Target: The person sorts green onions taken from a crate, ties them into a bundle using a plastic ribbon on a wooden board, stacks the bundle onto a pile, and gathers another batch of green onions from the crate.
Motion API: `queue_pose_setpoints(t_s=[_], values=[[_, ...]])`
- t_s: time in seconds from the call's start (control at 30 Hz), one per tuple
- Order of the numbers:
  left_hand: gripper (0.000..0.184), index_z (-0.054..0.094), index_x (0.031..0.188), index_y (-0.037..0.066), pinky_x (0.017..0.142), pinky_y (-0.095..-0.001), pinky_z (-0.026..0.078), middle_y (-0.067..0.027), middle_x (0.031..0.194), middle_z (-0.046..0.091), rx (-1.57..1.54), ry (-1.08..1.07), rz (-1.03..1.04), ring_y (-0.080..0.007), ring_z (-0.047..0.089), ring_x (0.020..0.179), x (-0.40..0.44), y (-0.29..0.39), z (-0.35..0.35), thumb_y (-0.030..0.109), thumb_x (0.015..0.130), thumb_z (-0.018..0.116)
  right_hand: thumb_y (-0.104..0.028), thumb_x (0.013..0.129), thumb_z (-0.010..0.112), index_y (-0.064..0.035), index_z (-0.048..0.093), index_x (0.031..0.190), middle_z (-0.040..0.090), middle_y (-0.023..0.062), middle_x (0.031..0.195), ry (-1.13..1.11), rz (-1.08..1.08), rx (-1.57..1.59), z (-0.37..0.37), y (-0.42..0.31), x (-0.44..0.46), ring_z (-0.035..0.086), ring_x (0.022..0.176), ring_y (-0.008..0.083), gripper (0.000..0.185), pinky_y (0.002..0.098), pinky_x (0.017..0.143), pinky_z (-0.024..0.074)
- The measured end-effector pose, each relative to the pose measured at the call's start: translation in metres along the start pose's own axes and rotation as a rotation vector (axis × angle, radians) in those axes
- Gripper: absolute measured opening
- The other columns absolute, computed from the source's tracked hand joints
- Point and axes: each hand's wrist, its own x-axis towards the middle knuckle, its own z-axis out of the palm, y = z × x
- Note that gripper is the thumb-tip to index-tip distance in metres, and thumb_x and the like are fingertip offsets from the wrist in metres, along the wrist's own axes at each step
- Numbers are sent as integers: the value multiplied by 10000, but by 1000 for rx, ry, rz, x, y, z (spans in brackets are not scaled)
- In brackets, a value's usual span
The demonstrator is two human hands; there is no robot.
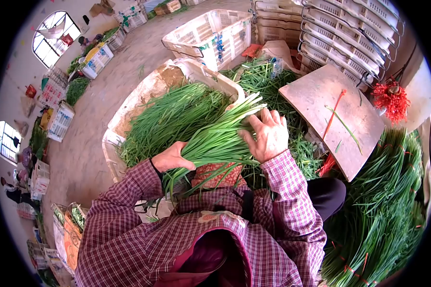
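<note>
A loose bunch of green chives lies across my lap, its pale stem ends pointing up and to the right. My left hand grips the leafy lower end, thumb on top and fingers out of sight beneath. Beside the pale ends is my right hand, fingers apart and slightly bent, its thumb at the edge of the bunch. Just beyond, a white plastic crate holds a heap of more chives.
At the right, a board carries a red tie and a stray leaf. Tied chive bundles pile below it, and red ties hang above. Stacked crates and another crate stand behind. Other people work along the left wall.
</note>
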Motion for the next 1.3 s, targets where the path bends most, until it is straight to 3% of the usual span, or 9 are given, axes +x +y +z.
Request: queue_pose_setpoints(t_s=[0.27, 0.43, 0.53, 1.0, 1.2, 1.3], values=[[501, 572, 1139, -48, 847, -270, 445, -40, 995, 634, 98, 41, 29, -102, 550, 891, 3, -3, -3, 23, 657, 687, -336, 780, 676, -86, 637, 922, 574, 102, 853, -21, 68, -132, 20, 6, -5, 549, 840, 278, 290, 404, 762, 392], [501, 565, 1135, -68, 842, -271, 446, -49, 982, 640, 131, 39, 69, -107, 550, 880, 4, -7, -3, 34, 660, 687, -264, 772, 679, -100, 693, 889, 605, 99, 849, -53, 39, 5, 24, 12, -8, 621, 799, 292, 201, 401, 728, 509], [499, 564, 1134, -67, 841, -270, 446, -53, 982, 643, 160, 43, 78, -105, 549, 878, 5, -10, -3, 39, 662, 686, -254, 767, 682, -104, 691, 890, 610, 106, 853, -184, 49, 78, 19, 17, -5, 629, 766, 303, 195, 402, 684, 518], [503, 565, 1132, -58, 827, -270, 455, -46, 971, 650, 176, 58, 82, -98, 555, 864, 4, -6, -4, 23, 655, 700, -247, 786, 672, -105, 676, 884, 628, 66, 794, -132, -128, 163, 17, 6, -5, 620, 808, 286, 173, 401, 688, 511], [543, 550, 1167, -46, 854, -280, 451, -60, 1027, 644, 150, 39, 72, -116, 562, 898, 6, -4, -2, 18, 652, 706, -209, 799, 655, -93, 620, 878, 629, 86, 797, -75, -11, 149, 27, 5, -3, 627, 778, 301, 144, 393, 661, 514], [565, 542, 1187, -42, 867, -277, 448, -61, 1047, 639, 119, 15, 57, -115, 559, 925, 6, 0, -2, 16, 651, 711, -161, 824, 639, -61, 619, 916, 649, 146, 803, -22, 98, 311, 24, 6, 1, 646, 713, 338, 138, 407, 631, 511]])
